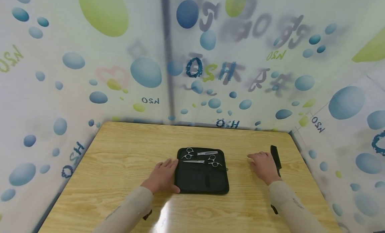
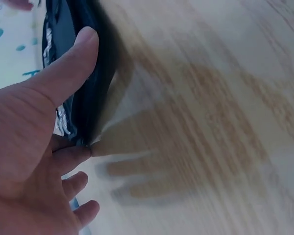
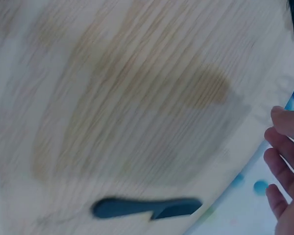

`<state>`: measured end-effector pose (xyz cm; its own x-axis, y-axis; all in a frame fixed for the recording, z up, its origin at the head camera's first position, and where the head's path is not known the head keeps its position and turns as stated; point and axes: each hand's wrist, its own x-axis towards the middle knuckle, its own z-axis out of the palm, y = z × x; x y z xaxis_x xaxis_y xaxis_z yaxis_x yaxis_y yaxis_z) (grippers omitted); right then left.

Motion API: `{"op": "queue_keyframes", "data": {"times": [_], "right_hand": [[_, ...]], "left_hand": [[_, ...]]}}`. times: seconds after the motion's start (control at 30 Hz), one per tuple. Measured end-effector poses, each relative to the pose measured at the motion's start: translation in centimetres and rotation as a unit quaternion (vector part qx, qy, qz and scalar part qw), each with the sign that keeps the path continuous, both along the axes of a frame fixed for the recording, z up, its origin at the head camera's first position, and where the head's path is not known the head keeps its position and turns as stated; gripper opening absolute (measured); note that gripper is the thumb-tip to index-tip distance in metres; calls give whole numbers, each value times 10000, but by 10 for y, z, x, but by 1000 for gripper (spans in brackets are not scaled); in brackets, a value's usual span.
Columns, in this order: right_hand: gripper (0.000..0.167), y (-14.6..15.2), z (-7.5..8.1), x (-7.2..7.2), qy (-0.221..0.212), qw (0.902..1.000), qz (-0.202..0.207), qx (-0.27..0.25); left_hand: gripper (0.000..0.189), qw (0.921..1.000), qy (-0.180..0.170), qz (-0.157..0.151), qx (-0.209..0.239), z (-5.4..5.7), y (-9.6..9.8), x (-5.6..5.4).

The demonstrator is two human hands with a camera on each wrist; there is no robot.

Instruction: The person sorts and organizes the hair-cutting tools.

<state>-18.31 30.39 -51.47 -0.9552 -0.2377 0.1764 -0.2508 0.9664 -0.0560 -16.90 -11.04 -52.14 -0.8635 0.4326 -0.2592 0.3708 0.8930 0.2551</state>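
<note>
Head view, on my remote feed: a wall (image 1: 45, 102) printed with blue and green ovals rises at nine o'clock and wraps past twelve to three around a wood-grain table (image 1: 120, 152). Reading from the left, the person's left hand (image 1: 162, 176), extending from a pale sleeve (image 1: 129, 206), touches a black case (image 1: 202, 183) on its nine o'clock side, thumb at the seven o'clock corner and fingers spread along the edge. On my left wrist feed, the outer fingers bend loosely. The case lies on the table toward six o'clock from the frame's centre, bearing two pairs of silver scissors in its twelve o'clock half: the upper pair (image 1: 207, 153) has its handles toward nine o'clock, the lower pair (image 1: 194, 161) toward three. A small pull (image 1: 227, 169) juts from the case's three o'clock edge. Well apart from the left hand, at the case's three o'clock, the person's right hand (image 1: 263, 166) is over the tabletop, fingers relaxed and holding nothing. Just beside it, toward two o'clock, lies a black handled tool (image 1: 275, 155); my right wrist feed shows its rounded handle and broader end, but I cannot make out finer detail.
</note>
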Motion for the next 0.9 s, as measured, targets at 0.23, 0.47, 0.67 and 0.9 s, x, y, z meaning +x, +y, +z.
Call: {"op": "queue_keyframes", "data": {"times": [0.23, 0.47, 0.67, 0.9], "right_hand": [[35, 38, -1, 14, -242, 9977, -586, -252], [41, 67, -5, 27, -769, 9888, -1211, -421], [47, 86, -7, 32, -1425, 9708, -1867, -491], [43, 97, -14, 37, -1587, 9688, -1792, -646]], "left_hand": [[101, 9994, 44, 143, 317, 7, -12, -3], [87, 9969, 113, 490, 600, 7, -23, -2], [84, 9946, 150, 539, 869, 9, -24, 3], [81, 9925, 321, 595, 1019, 11, -23, 4]]}}
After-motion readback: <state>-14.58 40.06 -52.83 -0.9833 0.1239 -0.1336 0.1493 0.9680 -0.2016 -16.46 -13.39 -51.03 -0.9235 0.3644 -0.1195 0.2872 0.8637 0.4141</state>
